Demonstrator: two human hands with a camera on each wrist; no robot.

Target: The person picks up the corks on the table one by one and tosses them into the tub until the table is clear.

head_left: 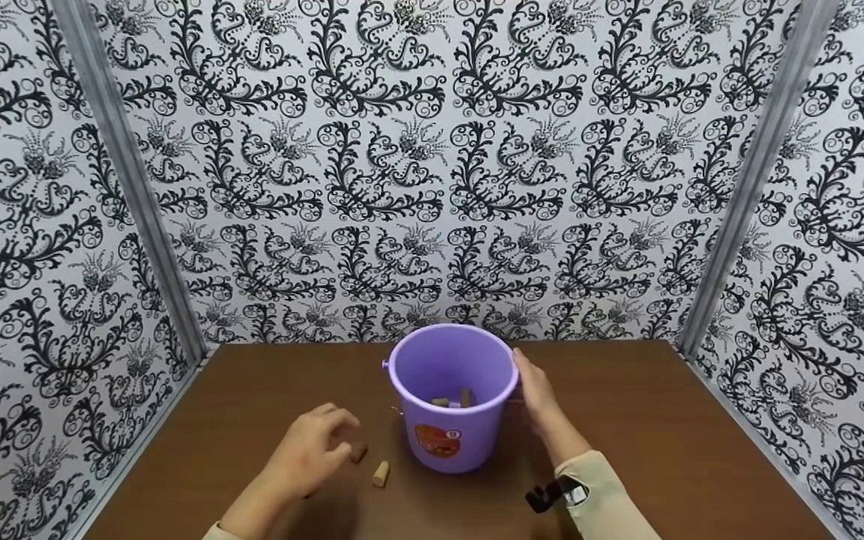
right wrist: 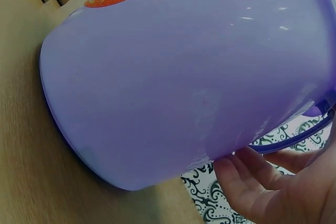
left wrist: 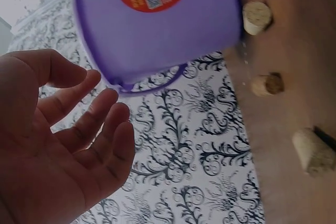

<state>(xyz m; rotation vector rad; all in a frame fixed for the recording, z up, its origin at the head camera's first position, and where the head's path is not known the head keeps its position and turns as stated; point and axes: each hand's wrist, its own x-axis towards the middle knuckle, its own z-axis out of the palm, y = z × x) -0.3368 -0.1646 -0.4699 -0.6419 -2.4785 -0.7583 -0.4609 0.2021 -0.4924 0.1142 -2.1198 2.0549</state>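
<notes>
A purple bucket (head_left: 454, 439) with an orange-red label stands upright on the table, its handle (left wrist: 163, 85) hanging down the far side. Inside it lie a few corks (head_left: 466, 397). My left hand (head_left: 310, 450) hovers left of the bucket, fingers loosely bent and nothing between them. Below that hand, a pale cork (head_left: 381, 474) and a darker cork (head_left: 358, 453) lie on the wood; the left wrist view also has a larger cork (left wrist: 314, 152) closer in. With its fingertips against the bucket's side near the handle, my right hand (right wrist: 283, 187) rests at the right.
The brown wooden table (head_left: 627, 420) runs back to a wall with black-and-white scroll patterns (head_left: 432, 187). Similar patterned panels rise at both sides, with grey strips at the corners. A black strap (head_left: 548, 495) hangs at the right wrist.
</notes>
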